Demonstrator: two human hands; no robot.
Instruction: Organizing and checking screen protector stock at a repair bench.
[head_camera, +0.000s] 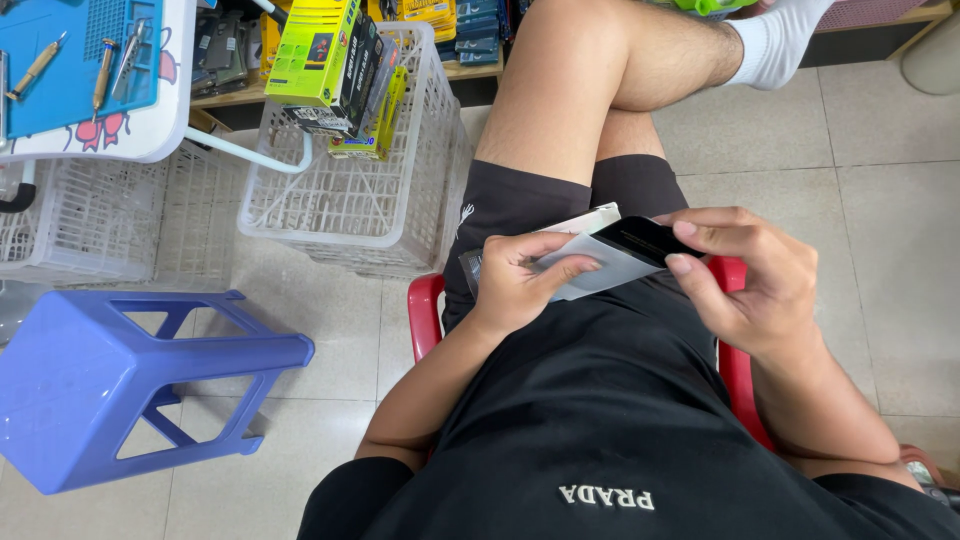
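Here we sit on a red chair (425, 315), holding a small stack of flat packets over our lap: our left hand (515, 280) pinches a pale grey sleeve (600, 270), thumb on top, fingers curled beneath. Our right hand (760, 285) clamps a black card (640, 240) by its end. With only fingertips gripping, the white packet (590, 220) underneath could probably slip to the tiled floor (880, 220).

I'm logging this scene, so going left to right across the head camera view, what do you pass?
Blue plastic stool → white mesh basket holding yellow-green boxes → left hand → flat black and white packet held between both hands → right hand.
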